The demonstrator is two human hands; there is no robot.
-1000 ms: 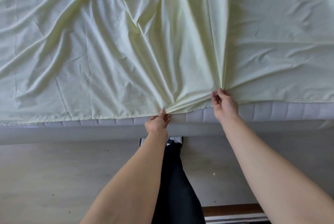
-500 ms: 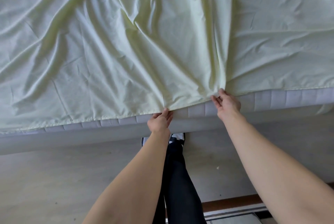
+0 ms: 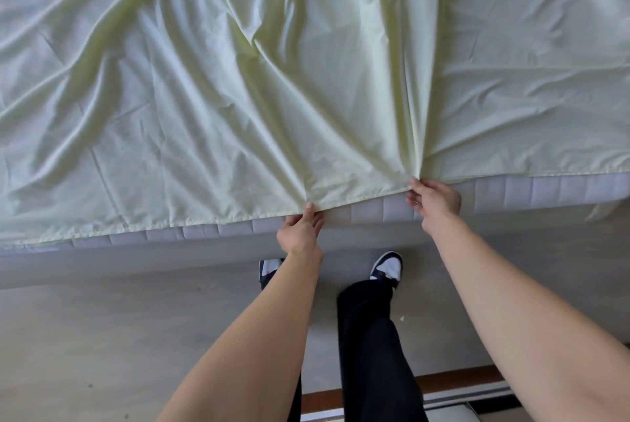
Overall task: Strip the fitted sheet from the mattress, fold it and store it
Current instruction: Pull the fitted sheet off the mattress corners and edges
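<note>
Both feet now show (right foot (image 3: pixel 387 266) stepped forward).

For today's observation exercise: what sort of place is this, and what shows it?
Probably a bedroom. A wrinkled pale yellow-green cotton sheet lies over a quilted grey-white mattress, both hands pinch the sheet's hem, and there is pale wood-look flooring.

sheet (image 3: pixel 211 87): pale yellow-green, creased, spread over mattress (image 3: pixel 531 191) | left hand (image 3: pixel 301 234): pinches sheet hem at mattress near edge | right hand (image 3: pixel 434 200): grips gathered hem there too | shoes (image 3: pixel 387 268): on floor (image 3: pixel 102 336) below mattress edge
</note>
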